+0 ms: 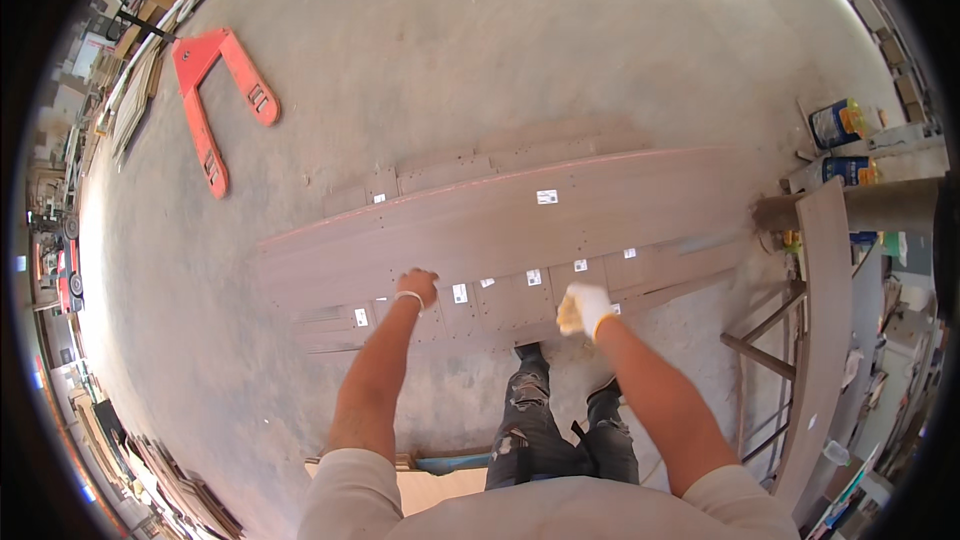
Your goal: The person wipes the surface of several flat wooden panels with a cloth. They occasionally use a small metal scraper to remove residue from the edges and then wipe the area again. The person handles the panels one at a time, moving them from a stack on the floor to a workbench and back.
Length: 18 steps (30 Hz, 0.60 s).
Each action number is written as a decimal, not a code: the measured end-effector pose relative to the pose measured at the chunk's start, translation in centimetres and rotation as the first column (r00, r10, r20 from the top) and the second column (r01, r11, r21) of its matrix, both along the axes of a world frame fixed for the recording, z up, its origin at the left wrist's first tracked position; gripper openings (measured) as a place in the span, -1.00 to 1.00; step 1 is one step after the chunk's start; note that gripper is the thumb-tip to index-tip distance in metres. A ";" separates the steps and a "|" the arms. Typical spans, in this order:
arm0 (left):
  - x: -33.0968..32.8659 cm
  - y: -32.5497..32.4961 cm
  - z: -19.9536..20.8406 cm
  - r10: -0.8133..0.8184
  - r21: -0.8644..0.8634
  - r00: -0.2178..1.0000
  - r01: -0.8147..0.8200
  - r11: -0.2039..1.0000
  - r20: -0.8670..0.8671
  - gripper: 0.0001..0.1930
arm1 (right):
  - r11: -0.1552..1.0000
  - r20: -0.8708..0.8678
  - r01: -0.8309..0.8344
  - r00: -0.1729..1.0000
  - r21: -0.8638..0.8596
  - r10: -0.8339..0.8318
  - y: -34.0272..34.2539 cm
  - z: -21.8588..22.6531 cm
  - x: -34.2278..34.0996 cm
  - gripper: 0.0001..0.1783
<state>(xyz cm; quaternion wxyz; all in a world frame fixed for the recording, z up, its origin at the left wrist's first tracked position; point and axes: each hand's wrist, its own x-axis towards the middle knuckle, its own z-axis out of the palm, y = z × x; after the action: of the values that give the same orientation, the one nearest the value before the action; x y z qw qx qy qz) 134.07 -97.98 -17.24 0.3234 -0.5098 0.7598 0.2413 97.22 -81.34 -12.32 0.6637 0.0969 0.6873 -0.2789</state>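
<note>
A long brown panel [480, 225] stretches across in front of me over several smaller brown boards [510, 305] with white labels. My left hand [418, 286], bare with a pale band at the wrist, is at the panel's near edge. Its fingers are curled, and I cannot see whether they grip the edge. My right hand [584, 310] wears a white and yellow glove and is closed above the smaller boards, short of the long panel. Whatever it may hold is hidden.
An orange pallet jack [205, 90] stands on the concrete floor at the far left. To my right are a metal frame [765, 355], an upright brown board [822, 340] and blue and yellow buckets [835, 125]. Stacked boards [140, 105] line the left side.
</note>
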 end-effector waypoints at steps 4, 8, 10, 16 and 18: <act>-7.3 10.5 -0.5 0.030 0.117 0.983 -0.009 0.993 -0.179 -0.62 | 0.636 -0.322 -0.770 0.616 -0.053 0.719 16.6 -3.0 -1.1 -0.87; -2.4 24.3 1.1 0.077 0.277 0.989 -0.039 0.960 -0.127 -0.63 | -0.172 -0.624 -0.972 -0.236 0.162 0.745 31.8 -0.7 2.5 -0.81; -2.3 29.8 1.5 0.060 0.344 0.988 -0.008 0.939 -0.141 -0.63 | -0.489 -0.484 -0.869 -0.459 0.073 0.745 39.8 -2.4 1.0 -0.67; -11.9 34.8 0.7 -0.476 0.206 0.848 0.522 0.828 -0.235 -0.69 | 0.864 -0.308 -0.500 0.831 -0.053 0.462 54.4 -3.4 -11.0 -0.72; -12.6 36.5 2.6 -0.148 0.218 0.988 0.153 0.964 -0.039 -0.71 | 0.932 -0.087 0.357 0.928 -0.070 -0.362 55.8 2.9 -11.2 -0.68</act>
<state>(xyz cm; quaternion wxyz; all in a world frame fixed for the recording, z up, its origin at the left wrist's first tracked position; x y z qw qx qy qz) 121.46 -61.48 -14.65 0.3868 -0.4090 0.7684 0.3044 86.01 -25.52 -9.43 0.5690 0.1898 0.6821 -0.4182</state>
